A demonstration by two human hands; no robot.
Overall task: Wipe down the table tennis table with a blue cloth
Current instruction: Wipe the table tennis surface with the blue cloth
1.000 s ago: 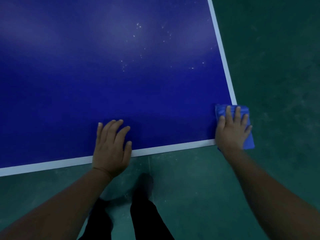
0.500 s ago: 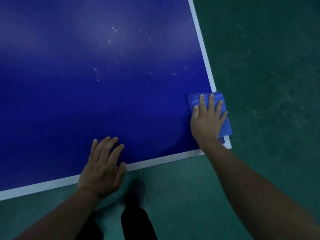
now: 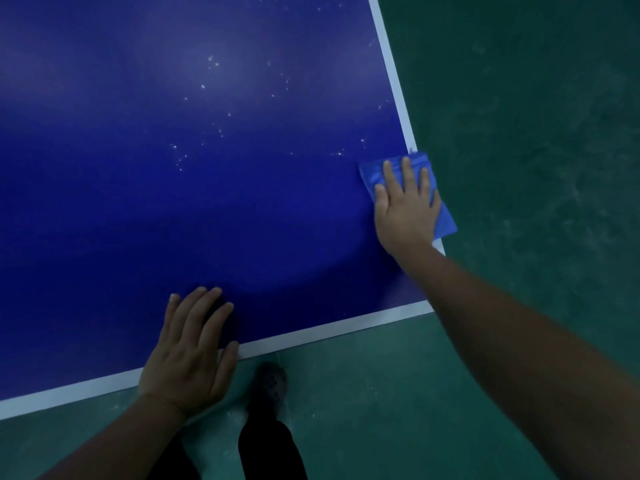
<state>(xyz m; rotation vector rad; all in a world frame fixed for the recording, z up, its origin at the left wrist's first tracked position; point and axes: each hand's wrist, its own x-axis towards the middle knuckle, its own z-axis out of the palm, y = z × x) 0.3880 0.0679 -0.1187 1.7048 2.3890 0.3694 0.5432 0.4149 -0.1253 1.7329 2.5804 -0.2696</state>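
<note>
Nearest, at 6 o'clock: dark trouser leg (image 3: 272,448) and dark shoe (image 3: 268,384) on the green floor (image 3: 519,133), just off the table's near edge. Left hand (image 3: 188,351) at 7 o'clock lies flat, palm down, across the near white edge line (image 3: 329,332) of the table tennis table (image 3: 173,202); fingers straight and slightly spread on the blue top, thumb along the line, holding nothing. Right forearm comes in from 4 o'clock across the near right corner. Right hand (image 3: 407,206) at 3 o'clock presses flat on the blue cloth (image 3: 372,176), fingers straight and spread, not curled round it. Cloth is folded, sits on the table's right edge just above the near corner, covers the side white line there and overhangs toward the floor. Farther, 12 to 1 o'clock: white specks (image 3: 214,64) scattered on the top, pale hazy glare around them. Side white line runs off to 1 o'clock.
</note>
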